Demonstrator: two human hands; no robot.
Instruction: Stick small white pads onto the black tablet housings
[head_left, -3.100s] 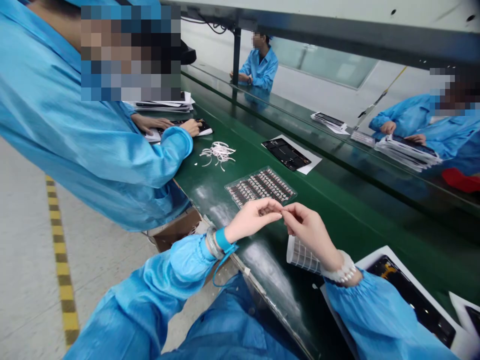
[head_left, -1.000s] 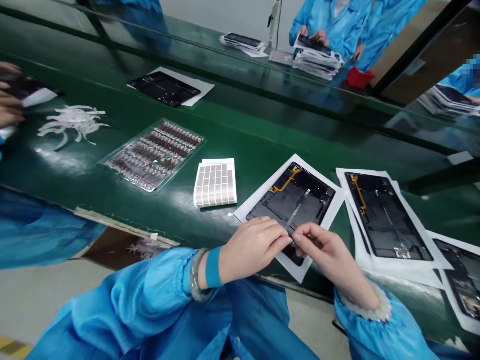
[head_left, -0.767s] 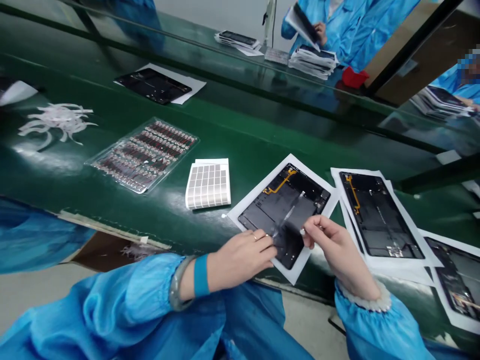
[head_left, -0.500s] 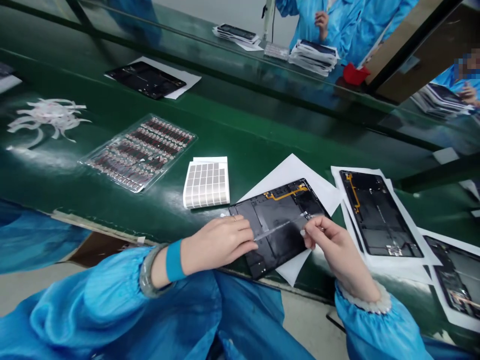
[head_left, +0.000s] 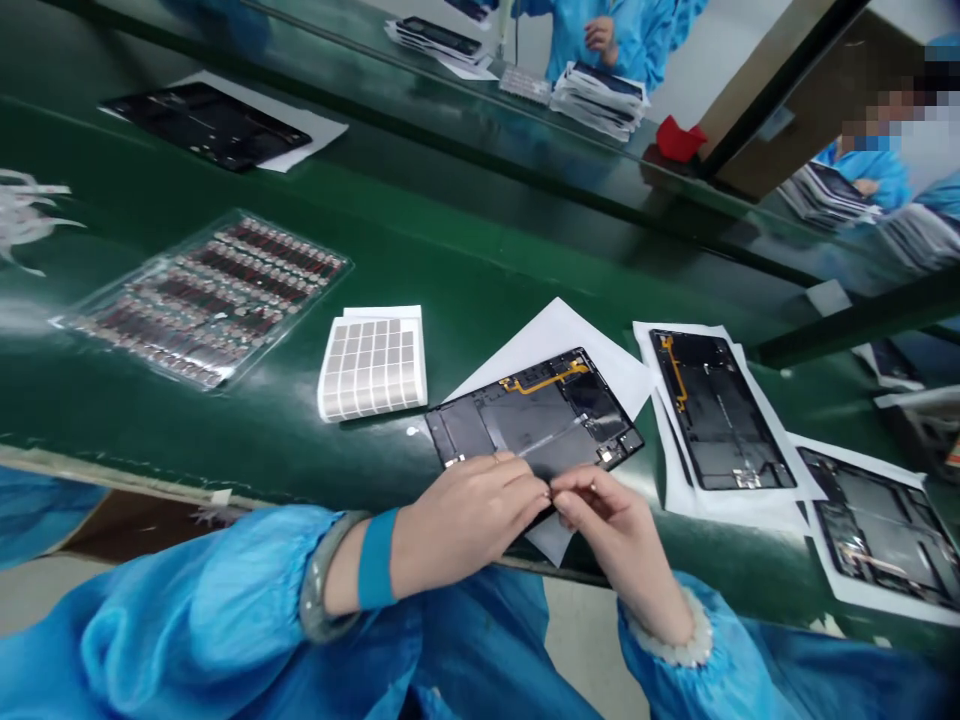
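A black tablet housing (head_left: 517, 425) lies tilted on a white paper sheet (head_left: 559, 335) in front of me. An orange ribbon cable (head_left: 551, 378) runs along its far edge, and a clear strip (head_left: 555, 435) crosses its middle. Over the near edge of the housing, my left hand (head_left: 476, 510) and my right hand (head_left: 615, 525) meet at the fingertips. Thumb and fingers of each are closed in a pinch. Whatever they pinch is too small and too covered to make out. The housing's near side is partly hidden by my hands.
Left of the housing sit a folded sheet of grey square stickers (head_left: 371, 365) and a clear tray (head_left: 217, 300) of small wired parts. Other housings (head_left: 724, 410) on paper lie to the right. White strips (head_left: 26, 215) are far left; people in blue work beyond the glass.
My right hand has moved left and nearer to me, off the strip, to meet my left hand's fingertips. The strip now lies along the housing. The view has shifted right.
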